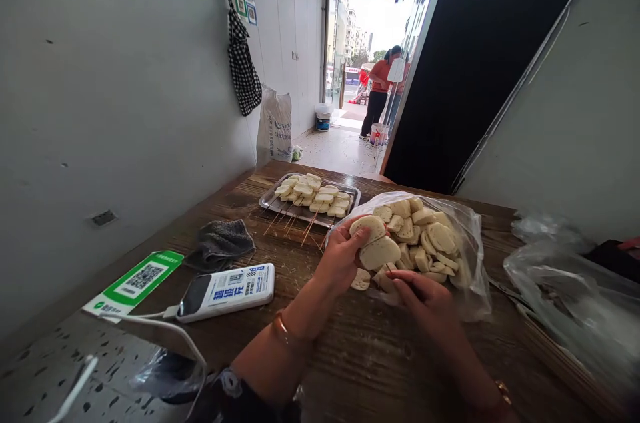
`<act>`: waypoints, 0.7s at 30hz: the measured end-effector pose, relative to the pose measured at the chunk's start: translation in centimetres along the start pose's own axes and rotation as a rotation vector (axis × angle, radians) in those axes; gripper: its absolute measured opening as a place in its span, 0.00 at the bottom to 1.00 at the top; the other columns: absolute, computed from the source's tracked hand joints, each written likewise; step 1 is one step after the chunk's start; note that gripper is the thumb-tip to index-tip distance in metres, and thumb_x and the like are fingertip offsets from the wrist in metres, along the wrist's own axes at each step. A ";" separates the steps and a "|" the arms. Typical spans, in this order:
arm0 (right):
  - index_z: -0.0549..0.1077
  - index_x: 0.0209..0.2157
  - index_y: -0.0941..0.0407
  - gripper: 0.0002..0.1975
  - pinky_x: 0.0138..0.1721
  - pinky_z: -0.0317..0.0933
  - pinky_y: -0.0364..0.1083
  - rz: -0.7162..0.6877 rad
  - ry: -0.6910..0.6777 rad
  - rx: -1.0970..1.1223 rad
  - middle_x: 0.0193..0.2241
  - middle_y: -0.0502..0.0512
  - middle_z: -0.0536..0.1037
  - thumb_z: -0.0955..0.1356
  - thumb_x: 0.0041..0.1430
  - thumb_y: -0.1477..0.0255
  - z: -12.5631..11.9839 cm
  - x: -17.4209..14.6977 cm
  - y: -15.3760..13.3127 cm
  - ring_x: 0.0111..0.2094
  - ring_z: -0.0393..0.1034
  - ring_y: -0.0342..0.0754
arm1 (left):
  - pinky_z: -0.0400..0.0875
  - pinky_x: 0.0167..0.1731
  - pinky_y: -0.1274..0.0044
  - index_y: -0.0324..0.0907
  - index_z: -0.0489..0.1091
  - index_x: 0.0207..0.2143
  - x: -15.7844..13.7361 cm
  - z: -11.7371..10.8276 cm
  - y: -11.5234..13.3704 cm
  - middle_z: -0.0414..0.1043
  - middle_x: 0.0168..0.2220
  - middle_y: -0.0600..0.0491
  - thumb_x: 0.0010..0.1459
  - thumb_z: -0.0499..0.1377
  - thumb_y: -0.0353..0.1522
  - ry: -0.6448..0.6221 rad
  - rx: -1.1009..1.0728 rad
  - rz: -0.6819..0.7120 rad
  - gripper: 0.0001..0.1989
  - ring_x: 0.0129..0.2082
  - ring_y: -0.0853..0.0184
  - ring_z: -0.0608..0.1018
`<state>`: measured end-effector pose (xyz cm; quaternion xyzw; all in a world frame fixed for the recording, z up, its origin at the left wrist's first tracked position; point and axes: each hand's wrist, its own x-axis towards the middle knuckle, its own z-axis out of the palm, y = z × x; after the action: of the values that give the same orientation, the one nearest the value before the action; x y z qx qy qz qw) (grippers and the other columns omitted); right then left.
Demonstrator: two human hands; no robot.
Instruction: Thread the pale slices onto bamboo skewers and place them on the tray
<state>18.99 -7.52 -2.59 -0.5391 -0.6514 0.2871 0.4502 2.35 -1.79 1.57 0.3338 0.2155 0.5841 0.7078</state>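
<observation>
My left hand (345, 253) is closed around pale, oval steamed bun slices (381, 251), two of them facing me, one above the other. Just below and to the right, the fingers of my right hand (427, 299) are pinched together at the lower edge of these slices. A thin wooden skewer (390, 267) seems to show at its fingertips, mostly hidden. Right behind both hands lies an open clear plastic bag (470, 243) heaped with more bun slices (420, 229). Farther back, a metal tray (353, 195) bears skewered bun slices (313, 191), their sticks pointing toward me.
On the left are a dark grey cloth (223, 243), a white power bank (235, 291) with a cable and a green QR code card (143, 279). Crumpled plastic bags (575, 283) and a bundle of sticks (560, 349) lie at right. A person (380, 89) stands by the doorway.
</observation>
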 end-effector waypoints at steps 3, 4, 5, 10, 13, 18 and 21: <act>0.82 0.37 0.53 0.13 0.39 0.72 0.47 -0.030 0.032 -0.008 0.38 0.54 0.83 0.68 0.58 0.63 0.1 -0.1 0.1 0.35 0.78 0.50 | 0.74 0.36 0.70 0.36 0.71 0.44 -0.1 0.1 0.2 0.79 0.36 0.45 0.47 0.70 0.39 -0.009 -0.008 0.014 0.25 0.35 0.60 0.80; 0.82 0.38 0.53 0.13 0.39 0.72 0.47 -0.038 0.040 -0.010 0.37 0.54 0.83 0.68 0.58 0.62 0.2 -0.1 0.1 0.34 0.78 0.50 | 0.74 0.36 0.71 0.37 0.71 0.45 -0.2 0.2 0.2 0.79 0.36 0.46 0.47 0.70 0.40 -0.010 -0.011 0.023 0.25 0.35 0.60 0.80; 0.82 0.38 0.53 0.13 0.39 0.72 0.47 -0.046 0.051 -0.014 0.37 0.54 0.83 0.68 0.59 0.62 0.2 -0.2 0.0 0.34 0.78 0.50 | 0.74 0.36 0.71 0.37 0.71 0.45 -0.3 0.3 0.1 0.79 0.36 0.46 0.47 0.70 0.39 -0.010 -0.014 0.031 0.25 0.35 0.61 0.80; 0.82 0.38 0.53 0.13 0.40 0.73 0.47 -0.107 0.131 -0.066 0.34 0.53 0.84 0.67 0.59 0.63 0.4 -0.5 -0.1 0.32 0.78 0.49 | 0.73 0.36 0.74 0.36 0.73 0.44 -0.4 0.6 -0.4 0.79 0.38 0.45 0.48 0.69 0.39 -0.023 -0.004 0.044 0.24 0.35 0.63 0.79; 0.82 0.37 0.53 0.12 0.39 0.73 0.47 -0.145 0.154 -0.090 0.35 0.54 0.84 0.67 0.59 0.63 0.3 -0.5 0.0 0.33 0.78 0.50 | 0.73 0.35 0.75 0.35 0.73 0.44 -0.5 0.6 -0.6 0.78 0.38 0.45 0.47 0.69 0.40 -0.018 0.039 0.050 0.24 0.35 0.64 0.78; 0.82 0.36 0.53 0.12 0.38 0.74 0.47 -0.174 0.182 -0.120 0.34 0.55 0.84 0.67 0.59 0.63 0.3 -0.4 0.0 0.34 0.79 0.51 | 0.73 0.37 0.73 0.37 0.74 0.45 -0.5 0.4 -0.9 0.78 0.37 0.46 0.46 0.70 0.39 0.018 0.077 0.060 0.25 0.35 0.63 0.78; 0.82 0.35 0.53 0.13 0.37 0.74 0.47 -0.165 0.199 -0.136 0.32 0.54 0.84 0.67 0.59 0.63 0.4 -0.5 -0.1 0.31 0.78 0.50 | 0.73 0.38 0.73 0.38 0.74 0.45 -0.5 0.4 -1.2 0.78 0.38 0.47 0.46 0.70 0.40 0.029 0.078 0.052 0.25 0.35 0.64 0.78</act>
<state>18.64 -7.98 -2.83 -0.5387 -0.6635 0.1493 0.4972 3.33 -2.53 0.94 0.3582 0.2394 0.5981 0.6758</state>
